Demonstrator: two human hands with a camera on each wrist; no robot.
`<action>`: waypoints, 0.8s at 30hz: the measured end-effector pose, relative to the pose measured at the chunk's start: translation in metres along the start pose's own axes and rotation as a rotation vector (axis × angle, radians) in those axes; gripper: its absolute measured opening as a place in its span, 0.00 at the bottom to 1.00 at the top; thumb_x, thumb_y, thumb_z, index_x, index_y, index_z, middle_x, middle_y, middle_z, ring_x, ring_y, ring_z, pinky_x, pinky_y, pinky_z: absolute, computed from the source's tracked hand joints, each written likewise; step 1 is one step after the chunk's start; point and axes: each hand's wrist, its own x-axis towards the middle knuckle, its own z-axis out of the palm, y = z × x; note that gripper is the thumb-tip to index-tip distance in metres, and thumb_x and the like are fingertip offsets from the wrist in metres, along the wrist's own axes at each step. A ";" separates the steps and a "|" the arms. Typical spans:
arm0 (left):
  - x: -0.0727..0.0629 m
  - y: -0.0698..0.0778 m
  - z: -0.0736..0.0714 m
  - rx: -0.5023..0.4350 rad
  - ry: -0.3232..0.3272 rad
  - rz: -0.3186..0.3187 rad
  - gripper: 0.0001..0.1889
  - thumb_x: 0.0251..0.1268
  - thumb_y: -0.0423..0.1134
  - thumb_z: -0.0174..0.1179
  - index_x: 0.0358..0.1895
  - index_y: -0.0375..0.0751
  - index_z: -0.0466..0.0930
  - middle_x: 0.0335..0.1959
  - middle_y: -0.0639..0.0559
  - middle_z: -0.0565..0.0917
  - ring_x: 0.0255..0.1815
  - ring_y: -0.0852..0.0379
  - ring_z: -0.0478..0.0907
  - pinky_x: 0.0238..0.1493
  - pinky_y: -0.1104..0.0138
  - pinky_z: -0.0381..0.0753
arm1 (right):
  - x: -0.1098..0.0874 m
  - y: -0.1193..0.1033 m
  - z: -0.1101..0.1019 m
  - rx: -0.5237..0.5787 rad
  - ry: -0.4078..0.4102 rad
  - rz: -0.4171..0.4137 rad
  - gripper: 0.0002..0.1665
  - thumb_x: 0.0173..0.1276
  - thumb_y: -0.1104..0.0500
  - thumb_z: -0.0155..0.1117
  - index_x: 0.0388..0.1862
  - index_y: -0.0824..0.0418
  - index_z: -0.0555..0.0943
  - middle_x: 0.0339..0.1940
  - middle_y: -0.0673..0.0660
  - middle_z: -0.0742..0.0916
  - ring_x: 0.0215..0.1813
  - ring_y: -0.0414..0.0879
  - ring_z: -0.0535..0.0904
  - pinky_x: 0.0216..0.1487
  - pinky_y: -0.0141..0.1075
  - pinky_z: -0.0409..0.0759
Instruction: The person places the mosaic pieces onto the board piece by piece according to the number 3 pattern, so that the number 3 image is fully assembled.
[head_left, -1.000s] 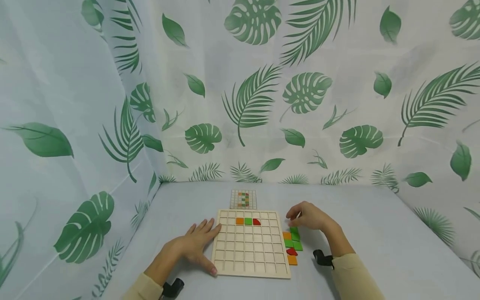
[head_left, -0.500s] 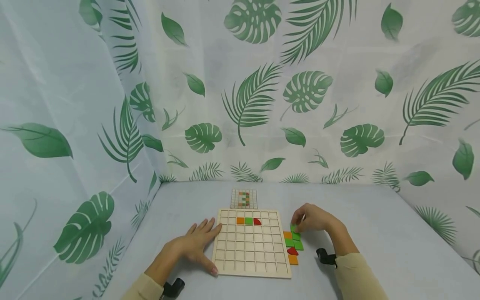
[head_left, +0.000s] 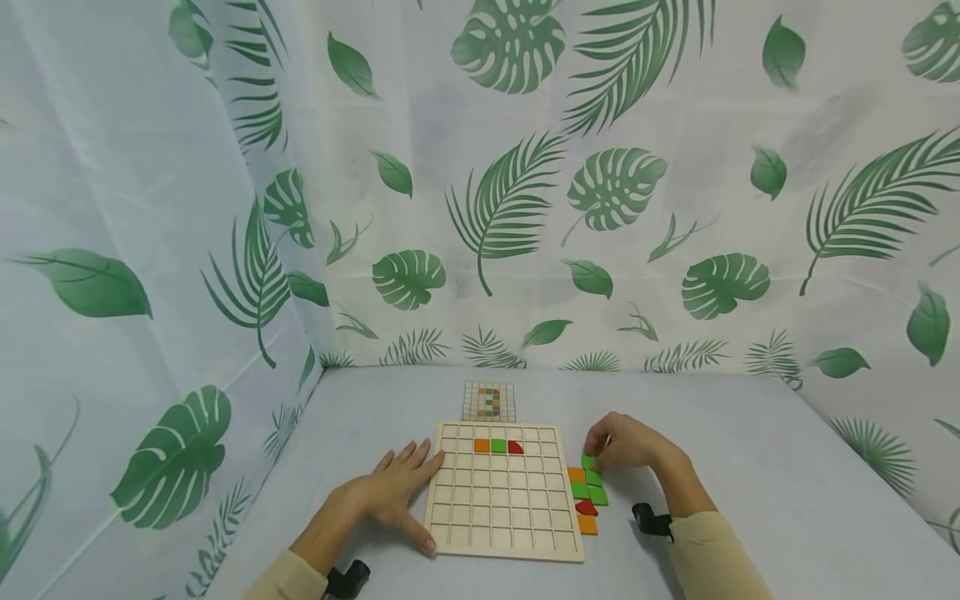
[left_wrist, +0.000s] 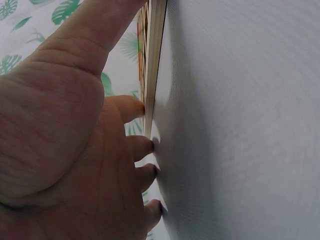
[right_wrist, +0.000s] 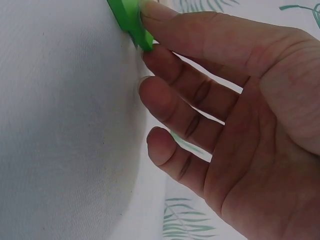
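My left hand point(head_left: 392, 493) lies spread at the left side of a pale wooden grid board point(head_left: 503, 506), its thumb at the near corner and a finger on the left rim. In the left wrist view the fingertips touch the table beside the board's edge point(left_wrist: 155, 55). My right hand point(head_left: 632, 442) pinches a green square tile point(right_wrist: 131, 17) between thumb and fingers, at the far end of the loose tiles right of the board. An orange tile point(head_left: 482, 446), a green tile point(head_left: 498, 447) and a red rounded tile point(head_left: 515, 447) sit side by side in the board's upper cells.
Behind the board lies a small pattern card point(head_left: 489, 402) showing a coloured grid. Along the board's right edge are several loose green tiles point(head_left: 597, 496), a red tile point(head_left: 587, 507) and orange tiles point(head_left: 588, 525). A leaf-print curtain point(head_left: 525, 208) hangs behind the white table point(head_left: 757, 467).
My right hand has moved slightly right and down onto the far green tile, its thumb and fingers closing at it. The left hand stays on the board.
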 end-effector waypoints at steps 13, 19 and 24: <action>0.000 0.000 0.000 -0.003 -0.003 0.000 0.73 0.36 0.74 0.78 0.86 0.49 0.47 0.87 0.39 0.44 0.88 0.37 0.39 0.85 0.38 0.41 | 0.000 -0.001 0.001 0.002 0.011 -0.028 0.12 0.54 0.68 0.80 0.30 0.57 0.84 0.29 0.51 0.83 0.36 0.47 0.76 0.37 0.39 0.75; 0.001 -0.001 0.000 -0.010 -0.004 -0.001 0.74 0.35 0.76 0.77 0.86 0.50 0.47 0.88 0.40 0.44 0.88 0.38 0.38 0.85 0.39 0.40 | 0.000 -0.001 0.001 0.008 0.005 -0.033 0.12 0.54 0.68 0.80 0.30 0.58 0.84 0.28 0.51 0.83 0.35 0.47 0.76 0.37 0.39 0.74; 0.002 -0.002 0.001 -0.009 -0.004 -0.004 0.74 0.34 0.77 0.77 0.86 0.51 0.47 0.88 0.41 0.44 0.88 0.38 0.38 0.85 0.39 0.40 | 0.000 0.000 0.001 0.047 0.000 -0.054 0.10 0.56 0.68 0.79 0.31 0.59 0.84 0.28 0.51 0.84 0.34 0.46 0.77 0.37 0.38 0.76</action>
